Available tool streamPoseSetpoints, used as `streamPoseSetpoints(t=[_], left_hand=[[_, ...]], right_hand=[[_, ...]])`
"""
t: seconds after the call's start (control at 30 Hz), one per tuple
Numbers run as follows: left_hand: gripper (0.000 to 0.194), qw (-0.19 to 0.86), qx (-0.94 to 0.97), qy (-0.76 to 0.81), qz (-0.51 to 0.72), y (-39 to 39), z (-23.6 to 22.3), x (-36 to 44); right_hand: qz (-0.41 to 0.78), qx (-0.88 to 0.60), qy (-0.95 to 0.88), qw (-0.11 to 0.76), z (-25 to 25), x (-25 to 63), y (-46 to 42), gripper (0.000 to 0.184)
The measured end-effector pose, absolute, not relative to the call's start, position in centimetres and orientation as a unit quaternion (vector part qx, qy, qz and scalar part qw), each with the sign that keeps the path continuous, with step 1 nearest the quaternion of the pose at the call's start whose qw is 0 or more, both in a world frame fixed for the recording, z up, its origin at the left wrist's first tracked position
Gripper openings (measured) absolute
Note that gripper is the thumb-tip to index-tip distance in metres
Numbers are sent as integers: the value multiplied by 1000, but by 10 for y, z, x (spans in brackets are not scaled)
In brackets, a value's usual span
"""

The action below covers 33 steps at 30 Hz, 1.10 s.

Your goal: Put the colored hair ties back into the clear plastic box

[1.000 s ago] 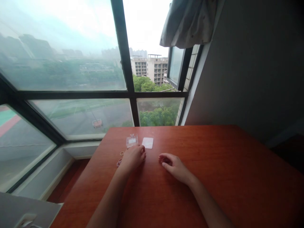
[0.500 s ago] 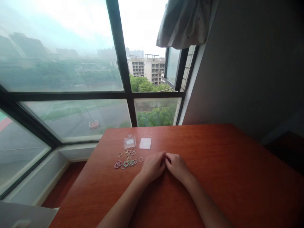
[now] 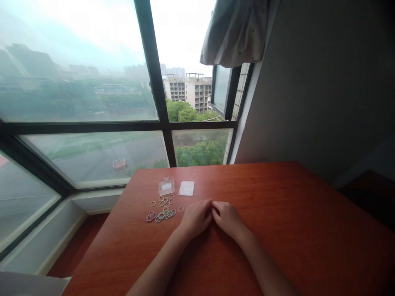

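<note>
My left hand [image 3: 196, 218] and my right hand [image 3: 227, 218] lie side by side on the red-brown wooden table [image 3: 293, 230], fingertips meeting in a pinch near the middle. Both have curled fingers; whatever is between the fingertips is too small to make out. Left of my left hand lies a scatter of several small coloured rubber bands [image 3: 162, 209]. Beyond the bands stands a small clear plastic box [image 3: 166, 186], with its flat clear lid [image 3: 187, 188] lying beside it on the right.
The table stands against a large dark-framed window [image 3: 154, 82] with a low sill [image 3: 92, 197] to the left. A grey wall [image 3: 324, 82] rises behind the table's right side, and a bunched curtain [image 3: 237, 28] hangs above.
My left hand has left the rubber bands and moved right to meet my right hand at the table's middle. The bands now lie uncovered. The view has shifted slightly.
</note>
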State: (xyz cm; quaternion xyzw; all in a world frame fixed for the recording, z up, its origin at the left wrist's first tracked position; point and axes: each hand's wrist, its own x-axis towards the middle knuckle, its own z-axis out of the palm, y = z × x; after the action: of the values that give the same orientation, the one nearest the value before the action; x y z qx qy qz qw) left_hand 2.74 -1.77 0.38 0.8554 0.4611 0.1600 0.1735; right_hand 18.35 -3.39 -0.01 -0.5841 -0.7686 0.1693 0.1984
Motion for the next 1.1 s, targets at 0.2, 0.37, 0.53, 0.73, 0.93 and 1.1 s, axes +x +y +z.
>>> streamPoseSetpoints(t=[0.2,0.37,0.53,0.73,0.93,1.1], left_hand=[[15,171,852,469,157,-18,3,27],[14,170,854,462,170,-17,1,27],[13,168,853,462,176,-17,-1,27],[13,160,856,458,177,-17,-2,26],[15,161,856,457,179,-17,-3,26],[15,160,859,454,175,-16,-2,26]], right_hand=[[176,-588,-766,193,1,183,-34,23],[176,-585,-767,196,1,183,-34,23],[170,-581,-771,198,-1,184,-34,23],[172,-581,-772,192,-3,184,-33,23],[171,-581,-773,191,-2,184,-33,23],[164,-579,-777,187,-2,184,-33,23]])
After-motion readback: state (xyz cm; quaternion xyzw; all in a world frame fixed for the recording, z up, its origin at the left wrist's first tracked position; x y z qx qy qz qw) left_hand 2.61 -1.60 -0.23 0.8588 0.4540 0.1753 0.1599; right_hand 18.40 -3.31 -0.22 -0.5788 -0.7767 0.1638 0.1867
